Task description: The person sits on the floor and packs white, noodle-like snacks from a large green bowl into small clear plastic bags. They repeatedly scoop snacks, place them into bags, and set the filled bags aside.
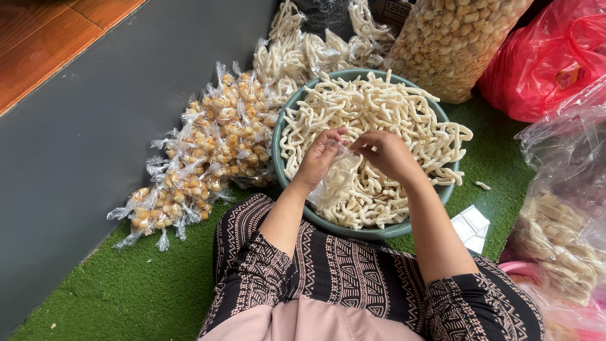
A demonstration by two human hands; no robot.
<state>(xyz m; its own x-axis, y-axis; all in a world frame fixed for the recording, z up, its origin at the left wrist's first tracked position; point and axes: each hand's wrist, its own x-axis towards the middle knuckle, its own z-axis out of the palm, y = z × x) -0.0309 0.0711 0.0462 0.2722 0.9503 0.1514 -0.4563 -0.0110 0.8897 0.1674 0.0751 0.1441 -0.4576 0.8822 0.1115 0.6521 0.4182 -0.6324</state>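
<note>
Holding a small clear plastic bag [333, 180] open over the near half of the green basin [435, 197], the left hand [320, 156] and right hand [386, 153] are pinching its mouth, best kept wide and low above the pale stick crackers [379, 113].

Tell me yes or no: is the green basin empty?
No: the green basin is heaped with pale curly crackers, and both hands hold a small clear bag over it.
</note>
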